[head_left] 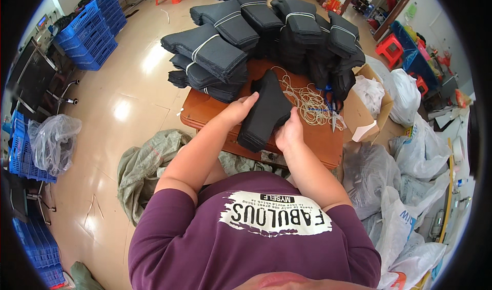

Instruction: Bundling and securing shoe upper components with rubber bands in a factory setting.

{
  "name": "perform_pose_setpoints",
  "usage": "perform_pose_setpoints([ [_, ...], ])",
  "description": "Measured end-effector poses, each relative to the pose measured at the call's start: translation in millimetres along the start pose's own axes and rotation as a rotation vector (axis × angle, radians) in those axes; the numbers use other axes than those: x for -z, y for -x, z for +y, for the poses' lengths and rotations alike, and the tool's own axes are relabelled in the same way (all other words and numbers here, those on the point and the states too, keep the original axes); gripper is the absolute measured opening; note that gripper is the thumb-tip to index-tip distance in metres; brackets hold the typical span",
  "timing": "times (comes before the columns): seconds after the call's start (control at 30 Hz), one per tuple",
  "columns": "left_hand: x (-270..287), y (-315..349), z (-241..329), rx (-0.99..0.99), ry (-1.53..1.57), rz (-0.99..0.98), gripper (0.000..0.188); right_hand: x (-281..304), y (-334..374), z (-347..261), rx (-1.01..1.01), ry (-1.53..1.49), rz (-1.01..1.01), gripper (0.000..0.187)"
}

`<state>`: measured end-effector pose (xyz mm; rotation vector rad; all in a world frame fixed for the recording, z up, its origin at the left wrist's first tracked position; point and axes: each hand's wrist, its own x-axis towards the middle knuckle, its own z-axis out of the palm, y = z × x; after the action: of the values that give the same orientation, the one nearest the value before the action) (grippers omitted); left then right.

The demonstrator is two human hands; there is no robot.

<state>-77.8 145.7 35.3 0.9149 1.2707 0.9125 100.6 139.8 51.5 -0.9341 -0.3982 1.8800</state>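
Untied black stack held between both hands

The left hand (pixel 241 109) and right hand (pixel 290 133) are partly closed, gripping opposite sides of a black stack (pixel 266 105) of cut, fabric-like pieces. It sits above the near part of the brown worktop (pixel 323 149); whether it touches the surface cannot be told. No band shows around it, so its tying appears not yet done.

Just beyond the right hand lie a loose tangle of pale cord (pixel 310 103) and scissors (pixel 334 121). Further back and to the left, black bundles (pixel 205 49) are heaped up, the upper ones already bound with pale cord; some lower ones are hidden.

Right of the worktop, an open cardboard box (pixel 353 120) holds a white plastic bag (pixel 370 92). Filled whitish sacks (pixel 405 92) stand beyond it, their contents unclear. Across the floor at left are stacked blue crates (pixel 89 39); what they hold is indistinct.
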Motion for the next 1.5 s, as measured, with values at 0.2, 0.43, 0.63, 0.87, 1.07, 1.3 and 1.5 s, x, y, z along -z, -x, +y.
perform_pose_setpoints([
  [0.2,-13.7,-27.3,-24.7,-0.038,-0.412,0.009,0.098,-13.4,-10.5,-10.2,-0.030,0.015,-0.016,0.060],
  [0.43,-8.7,-10.3,-8.9,-0.068,-0.238,-0.171,0.098,7.1,-21.7,-2.1,-0.128,0.067,-0.173,0.060],
  [0.63,-7.8,-15.2,5.4,0.130,0.031,0.079,0.097,20.0,-21.8,10.1,-0.121,-0.019,-0.152,0.058],
  [0.87,-32.4,-22.4,9.2,0.140,0.058,0.147,0.102,26.6,-16.2,26.6,-0.081,0.020,-0.200,0.052],
  [1.07,-34.4,-17.5,13.0,0.092,0.043,0.089,0.096,29.1,-4.6,24.0,-0.053,0.041,-0.249,0.054],
  [1.3,-44.2,22.9,20.2,-0.152,0.243,-0.065,0.099,48.4,-4.6,18.1,-0.140,-0.039,-0.274,0.071],
  [1.5,-39.5,45.3,32.4,-0.644,0.193,-0.247,0.095,37.1,23.5,-18.5,0.349,0.298,-0.574,0.114],
])
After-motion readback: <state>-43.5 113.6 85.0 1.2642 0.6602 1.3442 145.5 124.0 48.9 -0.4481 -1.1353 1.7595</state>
